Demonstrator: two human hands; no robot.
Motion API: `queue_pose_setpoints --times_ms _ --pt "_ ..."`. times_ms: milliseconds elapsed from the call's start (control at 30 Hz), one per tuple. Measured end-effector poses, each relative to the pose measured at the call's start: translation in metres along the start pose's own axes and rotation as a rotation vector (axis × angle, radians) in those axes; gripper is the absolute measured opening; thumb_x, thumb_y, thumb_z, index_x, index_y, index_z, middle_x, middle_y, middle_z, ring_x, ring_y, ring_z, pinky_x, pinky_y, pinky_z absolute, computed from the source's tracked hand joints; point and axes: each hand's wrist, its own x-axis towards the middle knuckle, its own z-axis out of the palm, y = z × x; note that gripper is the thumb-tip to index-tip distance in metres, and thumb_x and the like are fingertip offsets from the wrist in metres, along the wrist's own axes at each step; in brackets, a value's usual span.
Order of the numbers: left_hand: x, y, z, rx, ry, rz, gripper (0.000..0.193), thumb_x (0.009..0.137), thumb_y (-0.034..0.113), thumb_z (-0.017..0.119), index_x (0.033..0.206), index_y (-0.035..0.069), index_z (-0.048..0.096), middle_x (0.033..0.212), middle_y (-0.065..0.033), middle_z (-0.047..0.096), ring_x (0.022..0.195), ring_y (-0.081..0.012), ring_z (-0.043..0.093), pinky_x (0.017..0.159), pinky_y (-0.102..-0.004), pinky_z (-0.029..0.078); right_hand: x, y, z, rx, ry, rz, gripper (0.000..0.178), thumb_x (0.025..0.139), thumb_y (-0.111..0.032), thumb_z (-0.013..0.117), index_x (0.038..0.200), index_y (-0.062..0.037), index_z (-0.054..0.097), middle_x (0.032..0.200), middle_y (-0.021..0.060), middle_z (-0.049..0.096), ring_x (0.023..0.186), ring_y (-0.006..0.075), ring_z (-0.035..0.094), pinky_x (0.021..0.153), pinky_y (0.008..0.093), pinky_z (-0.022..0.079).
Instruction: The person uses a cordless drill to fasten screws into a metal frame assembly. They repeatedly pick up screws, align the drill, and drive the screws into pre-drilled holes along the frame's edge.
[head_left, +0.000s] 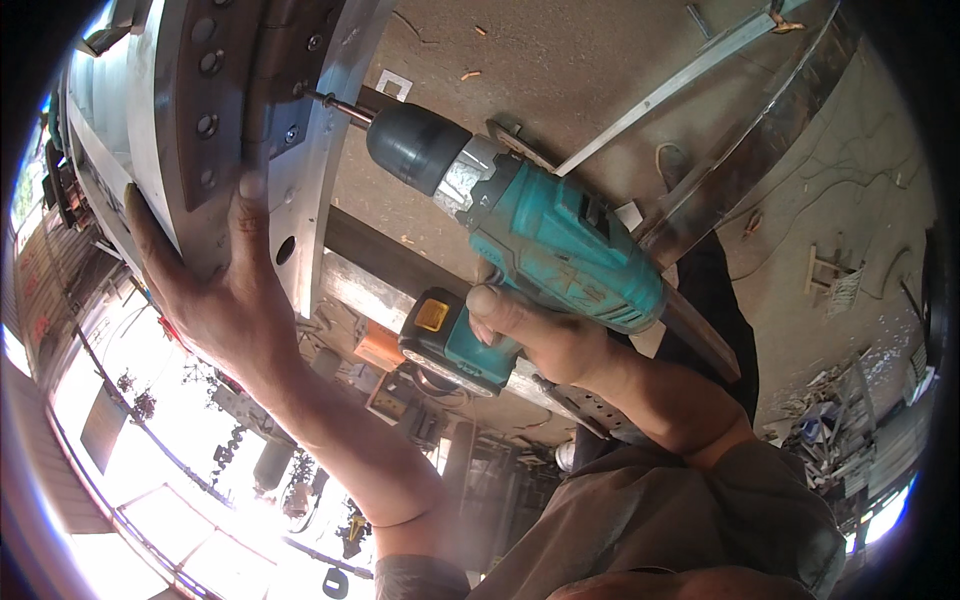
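Note:
A teal cordless drill [560, 235] with a black chuck [415, 148] is gripped at its handle by my right hand [530, 330]. Its bit meets a screw [322, 98] at a dark metal hinge [262, 90], which lies along a silver metal profile [310, 215]. Other screws sit in the hinge, and several round holes run along its leaf. My left hand [235, 300] is open, fingers spread, and rests against the hinge and the profile below the screw. The battery [455, 340] hangs at the base of the drill's handle.
A long metal bar [670, 90] stretches across the floor [540, 60] at the upper right. Below the drill passes a metal beam [365, 280]. Scrap pieces [840, 440] are heaped at the right, near a small wooden stool [832, 275]. An orange box [378, 345] stands beyond my left forearm.

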Motion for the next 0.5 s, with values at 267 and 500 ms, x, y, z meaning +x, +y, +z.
queue_pose_setpoints --times_ms 267,500 --pt "0.0001 0.0013 0.0003 -0.009 0.007 0.007 0.098 0.073 0.063 0.082 0.153 0.017 0.046 0.149 -0.0242 0.049 0.131 -0.0392 0.056 0.103 -0.0490 0.055 -0.0008 0.0000 0.0086 0.013 0.110 -0.020 0.025 0.098 -0.034 0.071 0.097 -0.0106 0.061 0.075 -0.0043 0.056 0.066 0.0075 0.053 0.059 0.0266 0.046" --pt "-0.0001 -0.0013 0.0002 0.021 0.003 0.010 0.098 0.074 0.062 0.083 0.153 0.017 0.047 0.148 -0.0232 0.051 0.129 -0.0392 0.058 0.102 -0.0480 0.055 0.0000 -0.0036 0.0024 -0.007 0.019 0.020 0.021 0.101 -0.016 0.065 0.113 -0.0032 0.055 0.075 0.0018 0.057 0.069 0.0101 0.055 0.065 0.0276 0.046"
